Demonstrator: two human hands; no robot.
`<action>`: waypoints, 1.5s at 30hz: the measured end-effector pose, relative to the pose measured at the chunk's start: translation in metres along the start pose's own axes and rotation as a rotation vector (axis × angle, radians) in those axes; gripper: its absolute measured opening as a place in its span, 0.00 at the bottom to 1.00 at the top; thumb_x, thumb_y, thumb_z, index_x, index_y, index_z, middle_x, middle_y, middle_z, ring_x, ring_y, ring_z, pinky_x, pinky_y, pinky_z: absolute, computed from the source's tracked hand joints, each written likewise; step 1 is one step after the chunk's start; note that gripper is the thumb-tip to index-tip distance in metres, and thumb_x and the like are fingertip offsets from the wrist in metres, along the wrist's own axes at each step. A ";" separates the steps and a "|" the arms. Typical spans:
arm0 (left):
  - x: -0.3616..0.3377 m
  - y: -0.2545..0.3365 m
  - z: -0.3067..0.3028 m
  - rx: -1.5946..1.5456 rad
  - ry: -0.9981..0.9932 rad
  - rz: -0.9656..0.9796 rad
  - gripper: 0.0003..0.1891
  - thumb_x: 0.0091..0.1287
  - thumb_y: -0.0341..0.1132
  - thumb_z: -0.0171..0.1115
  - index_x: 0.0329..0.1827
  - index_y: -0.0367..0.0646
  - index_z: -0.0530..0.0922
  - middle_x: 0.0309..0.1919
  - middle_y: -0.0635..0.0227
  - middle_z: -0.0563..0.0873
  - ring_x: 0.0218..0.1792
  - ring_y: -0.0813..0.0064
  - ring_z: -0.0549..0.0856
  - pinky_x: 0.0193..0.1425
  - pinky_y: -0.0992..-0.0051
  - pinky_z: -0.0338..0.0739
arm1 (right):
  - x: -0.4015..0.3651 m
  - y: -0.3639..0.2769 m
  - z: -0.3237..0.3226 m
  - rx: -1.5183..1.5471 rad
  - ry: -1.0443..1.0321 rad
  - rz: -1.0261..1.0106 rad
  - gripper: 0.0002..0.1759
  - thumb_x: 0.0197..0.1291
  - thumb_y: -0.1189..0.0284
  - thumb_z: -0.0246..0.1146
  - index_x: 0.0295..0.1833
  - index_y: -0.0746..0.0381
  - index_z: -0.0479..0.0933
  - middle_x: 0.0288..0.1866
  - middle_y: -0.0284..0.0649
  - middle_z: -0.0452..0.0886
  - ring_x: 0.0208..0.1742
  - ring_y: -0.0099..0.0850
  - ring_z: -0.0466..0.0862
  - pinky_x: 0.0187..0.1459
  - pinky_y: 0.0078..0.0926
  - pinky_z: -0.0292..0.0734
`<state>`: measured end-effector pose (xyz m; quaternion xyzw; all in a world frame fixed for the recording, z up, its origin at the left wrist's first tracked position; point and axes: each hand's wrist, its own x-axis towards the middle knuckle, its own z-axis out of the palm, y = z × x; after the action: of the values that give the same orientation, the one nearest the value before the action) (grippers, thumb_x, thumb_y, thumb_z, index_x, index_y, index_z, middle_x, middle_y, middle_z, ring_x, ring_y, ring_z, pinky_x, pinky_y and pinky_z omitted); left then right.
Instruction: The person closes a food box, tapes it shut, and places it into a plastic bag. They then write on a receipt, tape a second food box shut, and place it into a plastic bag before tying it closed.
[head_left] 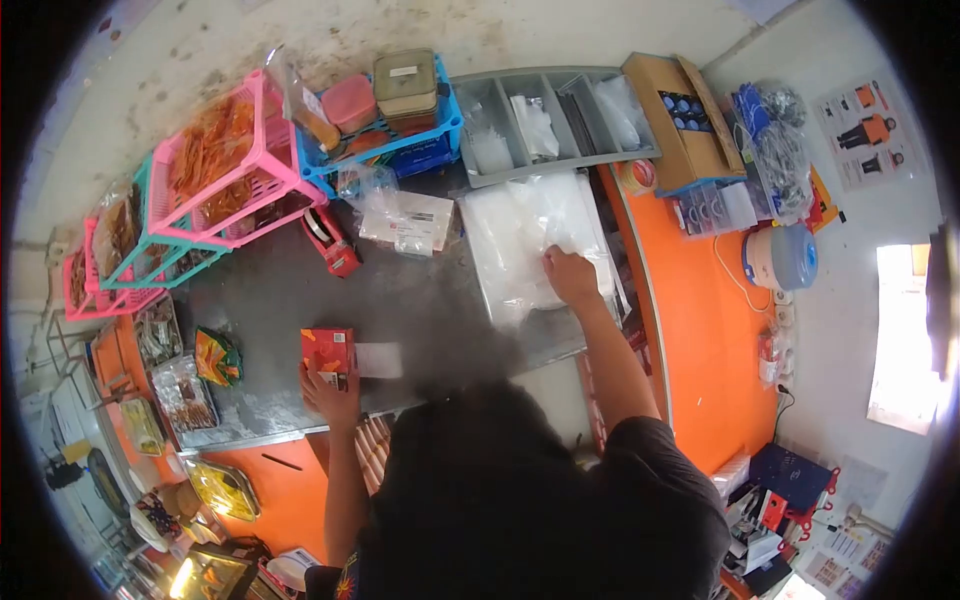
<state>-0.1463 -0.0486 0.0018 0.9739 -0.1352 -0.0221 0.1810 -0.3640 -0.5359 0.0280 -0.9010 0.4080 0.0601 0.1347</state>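
Note:
My left hand (332,397) holds the near edge of a small red box (328,350) on the dark worktop, fingers bent against its side. A white paper slip or flap (379,360) lies against the box's right side. Farther right, my right hand (570,274) is closed, its fingertips pinching the top of a stack of clear plastic bags (510,235). Whether one bag or more is between those fingers is too fine to see. Past the box stands a red tape dispenser (330,243), and a white carton under clear plastic (408,222) lies nearby.
Pink, teal and blue baskets (235,225) line the back left. A grey divided tray (560,168) and an open cardboard box (655,100) stand at the back. Food packets (185,393) lie at the left edge. An orange counter (700,350) runs along the right.

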 end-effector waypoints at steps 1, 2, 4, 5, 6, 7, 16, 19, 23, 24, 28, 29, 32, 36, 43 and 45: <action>0.003 -0.001 0.000 -0.025 -0.018 -0.004 0.52 0.62 0.58 0.76 0.87 0.52 0.60 0.85 0.45 0.61 0.85 0.40 0.59 0.84 0.35 0.51 | 0.006 -0.002 0.000 0.008 0.007 0.009 0.08 0.73 0.66 0.63 0.47 0.58 0.82 0.38 0.49 0.88 0.45 0.50 0.89 0.48 0.47 0.87; 0.006 0.002 -0.002 -0.023 -0.013 0.007 0.52 0.62 0.58 0.76 0.87 0.52 0.60 0.85 0.45 0.61 0.85 0.40 0.59 0.84 0.35 0.51 | 0.014 -0.005 -0.001 0.053 0.206 -0.088 0.09 0.73 0.65 0.63 0.46 0.59 0.81 0.41 0.51 0.89 0.47 0.50 0.90 0.48 0.47 0.87; 0.007 0.009 -0.010 -0.063 0.012 -0.038 0.51 0.62 0.56 0.75 0.87 0.49 0.60 0.85 0.45 0.62 0.84 0.40 0.61 0.84 0.35 0.53 | 0.030 0.000 0.006 0.104 0.410 -0.182 0.09 0.73 0.64 0.63 0.45 0.59 0.81 0.43 0.52 0.90 0.49 0.50 0.91 0.48 0.47 0.88; 0.007 0.010 -0.012 -0.060 0.018 -0.030 0.51 0.62 0.56 0.75 0.87 0.49 0.60 0.85 0.45 0.62 0.84 0.40 0.61 0.84 0.35 0.53 | 0.038 0.011 0.018 0.095 0.300 -0.202 0.08 0.73 0.65 0.63 0.46 0.59 0.82 0.47 0.53 0.90 0.51 0.49 0.91 0.49 0.47 0.88; 0.008 0.010 -0.014 -0.079 0.037 -0.023 0.51 0.62 0.56 0.75 0.86 0.48 0.61 0.84 0.45 0.62 0.84 0.39 0.61 0.84 0.35 0.53 | 0.041 0.012 0.019 0.086 0.192 -0.218 0.08 0.72 0.66 0.64 0.47 0.58 0.83 0.50 0.53 0.91 0.52 0.49 0.92 0.50 0.47 0.88; 0.012 0.012 -0.016 -0.102 0.058 -0.011 0.51 0.63 0.56 0.75 0.86 0.48 0.61 0.84 0.45 0.62 0.83 0.39 0.62 0.84 0.35 0.53 | 0.044 0.013 0.019 0.093 0.207 -0.211 0.08 0.72 0.66 0.64 0.47 0.58 0.83 0.50 0.53 0.91 0.52 0.49 0.92 0.50 0.47 0.88; 0.002 0.007 -0.022 -0.103 0.134 -0.014 0.48 0.65 0.52 0.76 0.86 0.51 0.61 0.82 0.47 0.63 0.83 0.40 0.63 0.80 0.33 0.54 | 0.068 0.001 -0.008 -0.366 -0.088 -0.176 0.09 0.67 0.70 0.66 0.45 0.55 0.92 0.48 0.42 0.93 0.56 0.42 0.92 0.53 0.41 0.87; 0.002 0.000 -0.022 -0.133 0.160 -0.020 0.48 0.66 0.54 0.74 0.87 0.52 0.61 0.82 0.47 0.63 0.82 0.39 0.62 0.80 0.33 0.53 | 0.064 0.005 -0.015 -0.400 -0.146 -0.203 0.09 0.66 0.73 0.65 0.44 0.56 0.91 0.50 0.42 0.92 0.57 0.42 0.91 0.54 0.43 0.86; -0.001 -0.002 -0.025 -0.137 0.198 -0.031 0.48 0.67 0.56 0.73 0.87 0.52 0.61 0.82 0.45 0.63 0.82 0.39 0.63 0.79 0.32 0.54 | 0.050 0.014 -0.035 -0.304 0.008 -0.331 0.08 0.67 0.73 0.63 0.46 0.55 0.88 0.49 0.42 0.91 0.57 0.42 0.90 0.52 0.43 0.84; -0.002 0.002 -0.031 -0.137 0.194 -0.028 0.48 0.67 0.56 0.73 0.87 0.52 0.61 0.82 0.45 0.63 0.82 0.39 0.63 0.79 0.32 0.54 | 0.042 0.014 -0.047 -0.171 0.105 -0.359 0.08 0.67 0.75 0.63 0.46 0.55 0.86 0.47 0.43 0.91 0.57 0.46 0.89 0.51 0.44 0.83; 0.012 0.039 -0.057 -0.190 0.272 0.188 0.48 0.67 0.53 0.75 0.86 0.46 0.62 0.82 0.44 0.64 0.82 0.38 0.64 0.80 0.36 0.56 | 0.028 0.011 -0.095 0.176 0.325 -0.427 0.03 0.71 0.76 0.61 0.47 0.59 0.80 0.42 0.49 0.87 0.50 0.54 0.87 0.47 0.46 0.81; 0.017 0.052 -0.066 -0.200 0.295 0.289 0.49 0.67 0.52 0.77 0.86 0.44 0.61 0.82 0.43 0.64 0.81 0.38 0.64 0.81 0.38 0.57 | 0.015 -0.002 -0.119 0.405 0.351 -0.394 0.02 0.74 0.76 0.60 0.48 0.61 0.78 0.41 0.52 0.85 0.48 0.56 0.86 0.47 0.46 0.80; 0.033 0.106 -0.088 -0.242 0.264 0.500 0.52 0.64 0.51 0.80 0.86 0.39 0.61 0.82 0.43 0.65 0.82 0.39 0.64 0.83 0.42 0.57 | -0.032 -0.049 -0.188 0.721 0.372 -0.382 0.06 0.80 0.73 0.58 0.50 0.65 0.74 0.37 0.54 0.80 0.42 0.59 0.83 0.45 0.47 0.78; 0.020 0.225 -0.154 -0.472 -0.049 0.951 0.59 0.54 0.43 0.89 0.85 0.36 0.60 0.84 0.43 0.63 0.82 0.39 0.65 0.85 0.48 0.59 | -0.101 -0.113 -0.231 0.679 0.213 -0.654 0.06 0.79 0.72 0.60 0.51 0.64 0.75 0.37 0.52 0.83 0.43 0.58 0.86 0.46 0.48 0.80; 0.017 0.236 -0.078 -0.699 -0.900 0.766 0.36 0.66 0.42 0.83 0.71 0.33 0.77 0.58 0.52 0.91 0.59 0.57 0.90 0.66 0.60 0.82 | -0.112 -0.148 -0.217 0.721 0.494 -0.698 0.08 0.73 0.75 0.68 0.52 0.64 0.78 0.47 0.51 0.83 0.42 0.49 0.85 0.44 0.41 0.81; 0.019 0.223 -0.053 -0.785 -0.562 0.533 0.24 0.76 0.45 0.74 0.63 0.33 0.83 0.43 0.62 0.94 0.45 0.66 0.93 0.51 0.66 0.87 | -0.110 -0.141 -0.205 0.516 0.745 -0.623 0.09 0.71 0.73 0.70 0.51 0.64 0.78 0.49 0.53 0.83 0.43 0.49 0.85 0.44 0.43 0.80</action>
<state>-0.1805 -0.2354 0.1317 0.7220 -0.4020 -0.2834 0.4866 -0.3316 -0.4275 0.2749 -0.8771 0.1437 -0.4077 0.2093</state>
